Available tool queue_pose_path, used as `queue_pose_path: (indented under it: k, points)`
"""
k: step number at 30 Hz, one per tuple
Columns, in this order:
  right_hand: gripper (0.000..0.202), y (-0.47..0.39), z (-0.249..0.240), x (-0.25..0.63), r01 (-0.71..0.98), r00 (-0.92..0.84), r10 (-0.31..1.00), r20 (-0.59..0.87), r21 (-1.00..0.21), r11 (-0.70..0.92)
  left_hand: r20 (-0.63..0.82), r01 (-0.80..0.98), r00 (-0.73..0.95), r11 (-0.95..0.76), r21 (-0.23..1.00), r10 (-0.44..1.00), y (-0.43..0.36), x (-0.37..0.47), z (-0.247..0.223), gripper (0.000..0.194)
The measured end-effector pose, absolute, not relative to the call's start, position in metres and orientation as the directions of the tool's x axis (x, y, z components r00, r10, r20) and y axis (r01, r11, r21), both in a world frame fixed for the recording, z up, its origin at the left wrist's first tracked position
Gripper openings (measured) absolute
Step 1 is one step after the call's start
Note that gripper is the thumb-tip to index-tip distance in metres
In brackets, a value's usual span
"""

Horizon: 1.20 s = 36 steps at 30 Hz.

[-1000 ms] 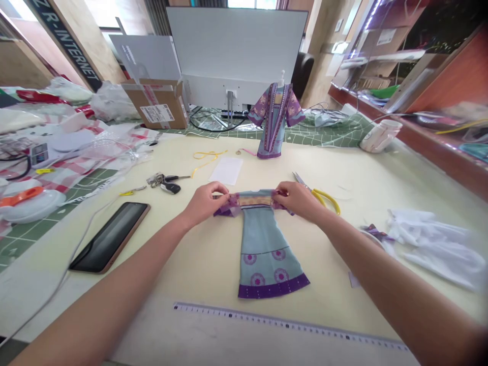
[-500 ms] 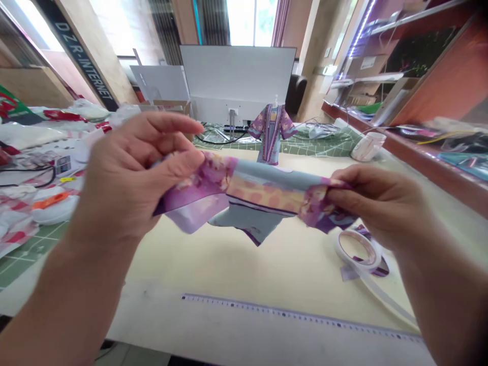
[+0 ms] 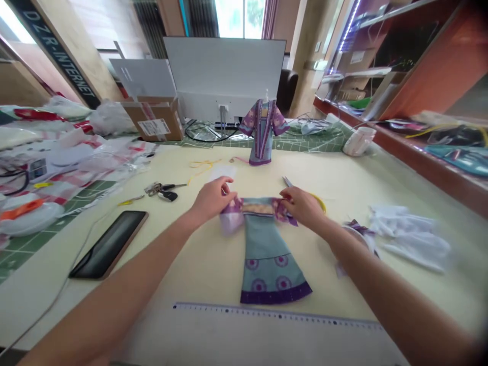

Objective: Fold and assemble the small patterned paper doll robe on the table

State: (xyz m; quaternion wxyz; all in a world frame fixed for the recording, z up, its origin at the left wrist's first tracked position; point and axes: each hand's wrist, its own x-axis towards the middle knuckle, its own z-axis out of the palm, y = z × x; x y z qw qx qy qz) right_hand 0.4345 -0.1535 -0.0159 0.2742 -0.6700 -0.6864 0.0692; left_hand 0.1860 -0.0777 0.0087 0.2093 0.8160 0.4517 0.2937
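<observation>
A small doll dress (image 3: pixel 266 236) in blue-grey lies on the cream tabletop, its skirt spread toward me. Purple rings and a dark purple band mark the hem. My left hand (image 3: pixel 213 199) pinches the flowered sleeve on the left, where a pale see-through piece hangs down. At the other sleeve, my right hand (image 3: pixel 303 206) has thumb and fingers closed on the cloth. Scissors (image 3: pixel 287 181) lie partly under the right hand, a yellow handle showing beyond it. Farther back, a similar small robe (image 3: pixel 263 132) stands upright on a holder.
A ruler (image 3: pixel 280 316) runs along the front. Left are a phone (image 3: pixel 110 244), keys (image 3: pixel 165 192) and a cardboard box (image 3: pixel 154 119). On the right are white cloth (image 3: pixel 409 236), a tape roll (image 3: pixel 358 235) partly behind my forearm, and a white jar (image 3: pixel 359 141).
The dress was held up close and bunched between both hands. Both hands have moved down and away from me, and the dress now lies flat with its skirt unfolded.
</observation>
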Motion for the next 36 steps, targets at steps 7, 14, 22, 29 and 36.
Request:
queue_pose_path:
  k: [7, 14, 22, 29, 36]
  points:
    - [0.022, -0.229, -0.042, 0.426, 0.870, -0.303, 0.895, 0.329, -0.289, 0.400, 0.413, 0.469, 0.649, -0.763, 0.444, 0.639, -0.162, 0.161, -0.047, 0.015]
    - [0.017, -0.299, -0.052, 0.420, 0.786, -0.531, 0.815, 0.234, -0.223, 0.576, 0.356, 0.370, 0.786, -0.846, 0.383, 0.505, -0.232, 0.152, -0.064, 0.030]
    - [0.023, -0.294, -0.070, 0.405, 0.754, -0.565, 0.771, 0.295, -0.196, 0.627, 0.433, 0.376, 0.747, -0.858, 0.350, 0.504, -0.227, 0.157, -0.063, 0.018]
    - [0.019, -0.302, -0.052, 0.382, 0.740, -0.593, 0.778, 0.208, -0.242, 0.628, 0.417, 0.435, 0.714, -0.823, 0.365, 0.563, -0.239, 0.132, -0.050, 0.026]
    - [0.017, -0.264, -0.033, 0.401, 0.874, -0.391, 0.887, 0.244, -0.204, 0.441, 0.282, 0.454, 0.764, -0.794, 0.405, 0.580, -0.202, 0.128, -0.024, 0.015]
